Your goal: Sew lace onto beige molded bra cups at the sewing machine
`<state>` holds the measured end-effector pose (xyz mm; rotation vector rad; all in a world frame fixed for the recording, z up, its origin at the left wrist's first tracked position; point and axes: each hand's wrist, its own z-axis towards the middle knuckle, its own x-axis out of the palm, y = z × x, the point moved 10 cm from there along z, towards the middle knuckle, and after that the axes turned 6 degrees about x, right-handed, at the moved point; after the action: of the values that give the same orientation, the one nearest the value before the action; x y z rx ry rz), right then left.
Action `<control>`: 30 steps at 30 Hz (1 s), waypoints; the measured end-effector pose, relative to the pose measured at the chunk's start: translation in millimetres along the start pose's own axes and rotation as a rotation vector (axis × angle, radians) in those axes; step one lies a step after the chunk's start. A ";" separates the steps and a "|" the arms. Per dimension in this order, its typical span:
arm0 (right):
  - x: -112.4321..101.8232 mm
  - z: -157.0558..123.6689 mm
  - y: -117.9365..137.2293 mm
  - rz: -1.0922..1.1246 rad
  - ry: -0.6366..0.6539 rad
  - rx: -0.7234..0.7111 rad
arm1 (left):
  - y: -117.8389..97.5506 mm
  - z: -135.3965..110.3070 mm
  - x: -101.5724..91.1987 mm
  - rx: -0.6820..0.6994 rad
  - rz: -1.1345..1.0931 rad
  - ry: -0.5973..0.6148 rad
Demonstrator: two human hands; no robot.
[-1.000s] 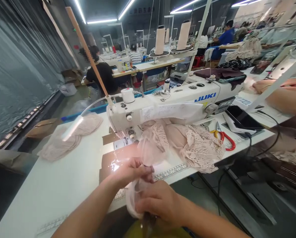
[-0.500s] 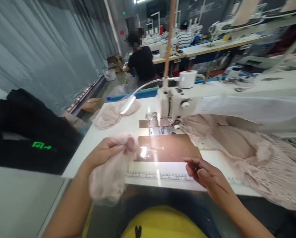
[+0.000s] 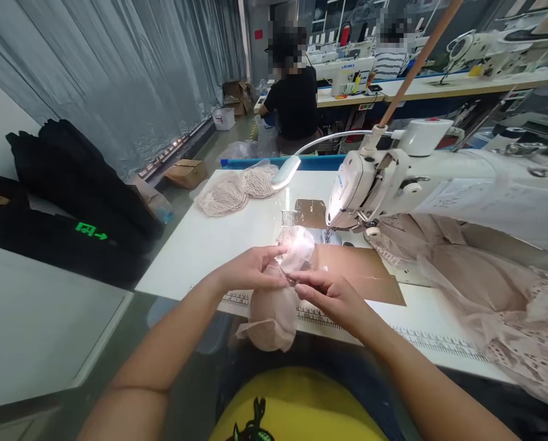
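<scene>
Head view: the left hand was closed, pinching the upper edge of a pink fabric piece. The right hand pinched the same piece just beside it. The piece hung over the front edge of the white table, near the sewing machine. Lace pieces lay at the far corner, under a lamp.
</scene>
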<state>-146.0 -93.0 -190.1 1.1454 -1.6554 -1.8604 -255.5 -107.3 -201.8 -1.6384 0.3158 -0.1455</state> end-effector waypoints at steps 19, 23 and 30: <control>-5.3 1.1 -15.0 0.212 -0.024 0.220 | -21.5 -11.4 -1.8 0.270 0.076 -0.041; 6.4 10.7 -10.5 0.252 0.052 0.182 | -17.7 -9.7 5.4 0.228 0.131 0.017; 13.7 20.6 -11.5 0.354 0.047 0.188 | -12.3 -6.3 9.5 0.219 0.175 0.052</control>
<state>-167.5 -87.9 -205.9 0.8849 -1.8947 -1.4741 -246.7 -115.3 -189.9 -1.3850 0.4655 -0.0871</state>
